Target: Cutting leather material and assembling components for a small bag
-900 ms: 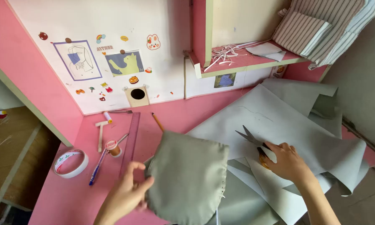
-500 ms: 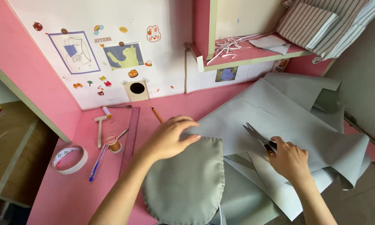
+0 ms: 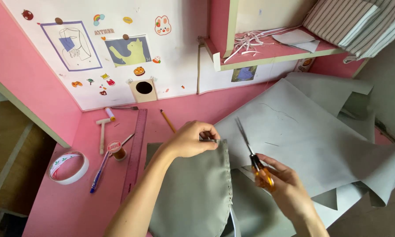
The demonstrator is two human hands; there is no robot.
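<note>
Your left hand (image 3: pixel 189 140) pinched the stitched grey piece (image 3: pixel 191 193); right hand (image 3: pixel 282 184) gripped scissors (image 3: pixel 251 151). Blades sat near your fingertips (image 3: pixel 215 134) — nick risk.

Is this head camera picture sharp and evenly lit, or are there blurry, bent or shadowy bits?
Head view: soft, even daylight, no harsh glare; the left hand on the stitched grey pouch and the right hand holding the orange-handled scissors look fairly sharp; the wide lens slants the wall and shelf edges; the lower left corner beside the pink desk falls into shadow.
</note>
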